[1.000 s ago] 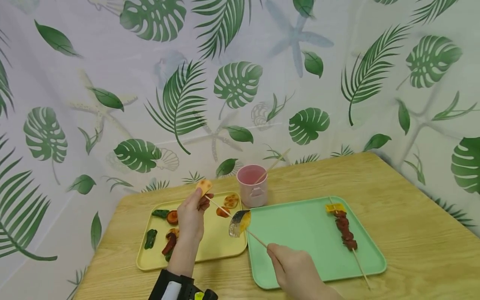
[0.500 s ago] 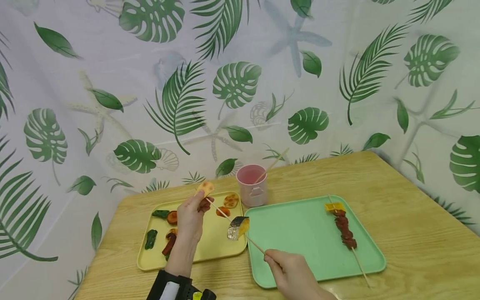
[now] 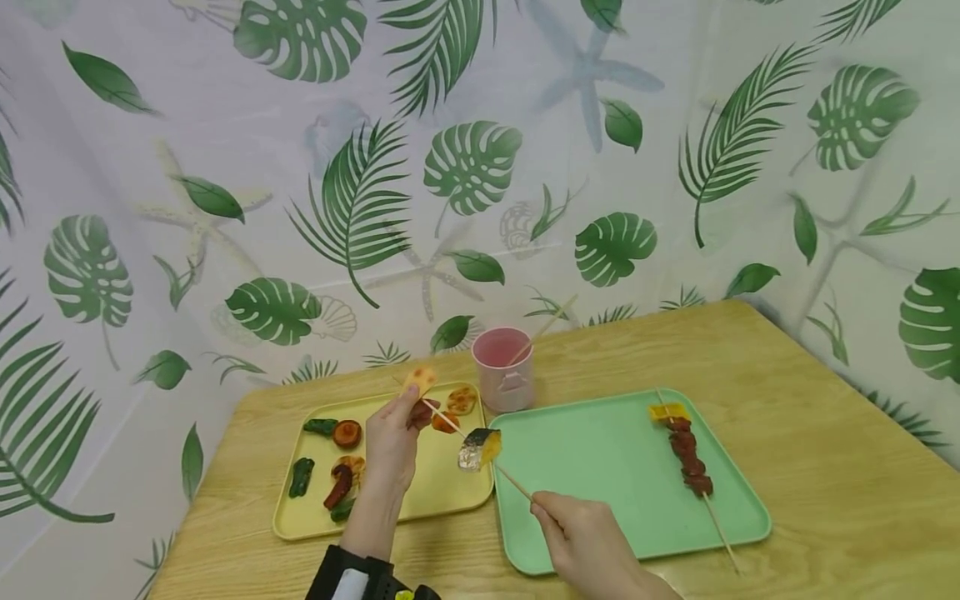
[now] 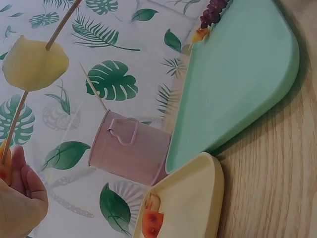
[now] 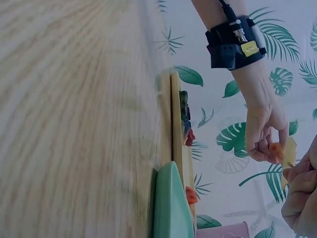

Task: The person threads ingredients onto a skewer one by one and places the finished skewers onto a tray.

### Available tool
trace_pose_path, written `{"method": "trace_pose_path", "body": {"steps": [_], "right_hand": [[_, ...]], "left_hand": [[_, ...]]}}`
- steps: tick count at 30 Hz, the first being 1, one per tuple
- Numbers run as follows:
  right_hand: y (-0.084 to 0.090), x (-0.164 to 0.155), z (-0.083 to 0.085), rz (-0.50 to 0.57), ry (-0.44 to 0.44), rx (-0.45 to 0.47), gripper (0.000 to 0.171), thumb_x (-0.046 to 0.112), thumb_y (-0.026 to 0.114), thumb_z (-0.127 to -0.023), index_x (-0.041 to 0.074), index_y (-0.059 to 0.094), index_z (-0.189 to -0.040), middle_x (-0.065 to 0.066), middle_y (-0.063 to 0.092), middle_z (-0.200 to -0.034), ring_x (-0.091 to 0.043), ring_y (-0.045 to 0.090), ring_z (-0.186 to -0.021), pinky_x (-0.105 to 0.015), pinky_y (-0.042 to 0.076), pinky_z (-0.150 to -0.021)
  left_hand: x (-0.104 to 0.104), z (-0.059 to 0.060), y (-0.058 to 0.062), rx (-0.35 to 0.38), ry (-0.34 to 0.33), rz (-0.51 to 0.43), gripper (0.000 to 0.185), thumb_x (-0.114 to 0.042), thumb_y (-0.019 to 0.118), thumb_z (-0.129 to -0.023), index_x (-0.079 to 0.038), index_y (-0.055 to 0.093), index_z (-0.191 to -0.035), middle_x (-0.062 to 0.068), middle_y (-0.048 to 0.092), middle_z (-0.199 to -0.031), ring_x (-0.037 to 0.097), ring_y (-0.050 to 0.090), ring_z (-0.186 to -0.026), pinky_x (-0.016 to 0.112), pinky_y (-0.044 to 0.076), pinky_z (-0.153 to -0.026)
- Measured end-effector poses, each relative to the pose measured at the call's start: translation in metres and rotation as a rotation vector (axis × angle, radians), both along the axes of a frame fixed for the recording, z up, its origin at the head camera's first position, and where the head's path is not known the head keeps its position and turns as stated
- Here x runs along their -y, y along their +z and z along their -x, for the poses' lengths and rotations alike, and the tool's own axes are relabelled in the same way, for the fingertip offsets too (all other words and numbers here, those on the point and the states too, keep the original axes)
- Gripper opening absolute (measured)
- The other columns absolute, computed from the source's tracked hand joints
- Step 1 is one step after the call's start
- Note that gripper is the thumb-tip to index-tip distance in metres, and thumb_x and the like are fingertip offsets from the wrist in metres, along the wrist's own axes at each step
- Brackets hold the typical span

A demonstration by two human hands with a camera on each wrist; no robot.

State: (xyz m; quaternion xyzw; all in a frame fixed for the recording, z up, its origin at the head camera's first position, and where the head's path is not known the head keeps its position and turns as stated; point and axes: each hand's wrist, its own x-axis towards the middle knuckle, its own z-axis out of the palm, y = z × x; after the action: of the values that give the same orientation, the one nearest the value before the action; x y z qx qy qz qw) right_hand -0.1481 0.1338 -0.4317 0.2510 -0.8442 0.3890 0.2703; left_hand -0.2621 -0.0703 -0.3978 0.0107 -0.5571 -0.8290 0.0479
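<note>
My left hand [image 3: 408, 404] pinches a round yellow-orange vegetable slice [image 3: 418, 381] above the yellow tray [image 3: 450, 492], right at the tip of a thin wooden skewer [image 3: 513, 483]. My right hand [image 3: 543, 508] grips the skewer's lower end over the green tray's [image 3: 592, 467] near left corner. A yellow chunk with a grey skin [image 3: 480, 448] is threaded midway on the stick. It shows pale yellow [image 4: 34, 64] in the left wrist view, and my left fingers [image 4: 20, 191] are at the bottom left there. The right wrist view shows the left hand [image 5: 265, 129] with the slice [image 5: 289, 153].
Several vegetable pieces [image 3: 341, 467] lie on the yellow tray. A filled skewer [image 3: 686, 458] rests on the green tray's right side. A pink cup [image 3: 504, 367] with one stick in it stands behind the trays. A leaf-print curtain backs the wooden table [image 3: 825, 467].
The left hand has brought the slice a little right and down, onto the skewer tip. The threaded chunk has turned on the stick. The right hand has barely moved.
</note>
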Motion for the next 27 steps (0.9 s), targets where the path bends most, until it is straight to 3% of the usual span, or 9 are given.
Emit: {"method": "trace_pose_path", "body": {"steps": [3,8,17,27], "right_hand": [[0.003,-0.001,0.002,-0.031,0.011,-0.019,0.016,-0.010,0.064,-0.078,0.006,0.066,-0.079,0.002,0.062,-0.064,0.003,0.050,-0.052,-0.011,0.038,-0.045],[0.005,-0.001,0.003,-0.056,-0.001,-0.041,0.018,-0.008,0.065,-0.078,0.009,0.064,-0.077,0.005,0.058,-0.062,0.006,0.043,-0.050,-0.010,0.034,-0.044],[0.007,0.002,0.005,-0.080,0.001,0.043,0.015,-0.006,0.063,-0.081,0.009,0.065,-0.078,0.005,0.058,-0.062,0.005,0.041,-0.050,-0.013,0.035,-0.044],[0.012,0.004,0.008,-0.099,-0.021,0.089,0.026,-0.005,0.062,-0.083,0.014,0.055,-0.067,0.013,0.042,-0.054,0.003,0.028,-0.045,-0.014,0.028,-0.040]], "left_hand": [[-0.001,0.000,0.000,-0.017,0.008,0.003,0.031,-0.017,0.055,-0.094,-0.011,0.067,-0.067,0.003,0.062,-0.068,0.016,0.057,-0.071,0.025,0.047,-0.070],[-0.004,0.000,-0.001,-0.013,-0.032,0.029,0.031,-0.019,0.055,-0.094,-0.014,0.069,-0.067,0.000,0.063,-0.066,0.017,0.059,-0.073,0.027,0.047,-0.074],[-0.006,-0.005,-0.006,0.005,-0.006,0.018,0.032,-0.017,0.056,-0.094,-0.012,0.066,-0.065,0.000,0.064,-0.065,0.013,0.059,-0.068,0.026,0.047,-0.073],[-0.013,-0.005,-0.013,0.033,0.013,0.021,0.029,-0.018,0.057,-0.094,-0.008,0.065,-0.068,0.001,0.062,-0.064,0.014,0.058,-0.065,0.027,0.048,-0.070]]}}
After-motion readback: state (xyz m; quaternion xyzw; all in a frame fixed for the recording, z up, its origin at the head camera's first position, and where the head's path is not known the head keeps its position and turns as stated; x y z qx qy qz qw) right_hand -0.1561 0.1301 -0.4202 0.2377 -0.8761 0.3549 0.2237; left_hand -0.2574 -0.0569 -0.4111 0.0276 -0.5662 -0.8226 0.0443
